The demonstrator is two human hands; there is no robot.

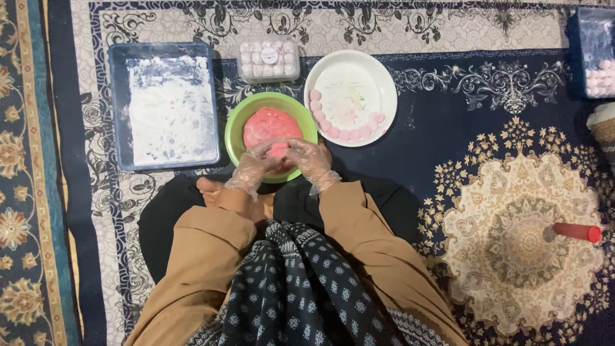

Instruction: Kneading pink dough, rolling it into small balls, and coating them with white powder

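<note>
Both gloved hands, left hand (254, 168) and right hand (311, 160), are closing lightly around a small pink dough piece (278, 151) over the green bowl (233, 131); soft, sticky, light — pinching gently by fingertips.

Left hand (255, 168): covered by a clear plastic glove; fingers curled inward toward the right hand
Right hand (310, 160): gloved likewise; fingertips brought against those of the left
Forearms: clad in tan sleeves; angled inward from either side so the wrists converge
Grip: a small pink piece is pinched between both hands
</note>
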